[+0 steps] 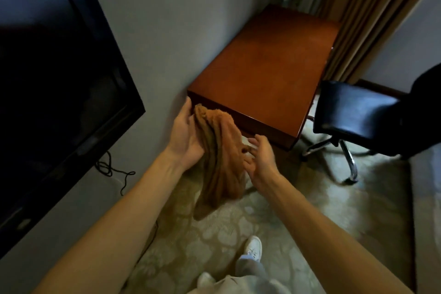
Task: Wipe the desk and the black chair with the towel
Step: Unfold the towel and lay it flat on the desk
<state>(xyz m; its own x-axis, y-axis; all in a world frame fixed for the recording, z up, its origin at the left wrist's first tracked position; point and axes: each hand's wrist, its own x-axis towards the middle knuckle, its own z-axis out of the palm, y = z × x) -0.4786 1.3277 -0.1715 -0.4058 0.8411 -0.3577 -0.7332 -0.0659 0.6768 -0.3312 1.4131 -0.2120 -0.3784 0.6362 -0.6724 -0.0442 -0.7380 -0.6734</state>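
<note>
A brown towel [220, 162] hangs bunched in the air in front of the near end of the reddish wooden desk [269, 67]. My left hand [185, 135] holds the towel's upper part from the left, fingers reaching up along it toward the desk's corner. On the towel's right side, my right hand [259, 157] has spread fingers that touch the cloth. The black chair [353, 114] stands to the right of the desk, its padded seat facing me, on a chrome wheeled base.
A large dark TV [55, 79] hangs on the grey wall at left, with a black cable [112, 169] dangling below it. Tan curtains [372, 7] hang behind the desk. Patterned carpet [298, 210] covers the floor. My white shoe [253, 248] is at the bottom.
</note>
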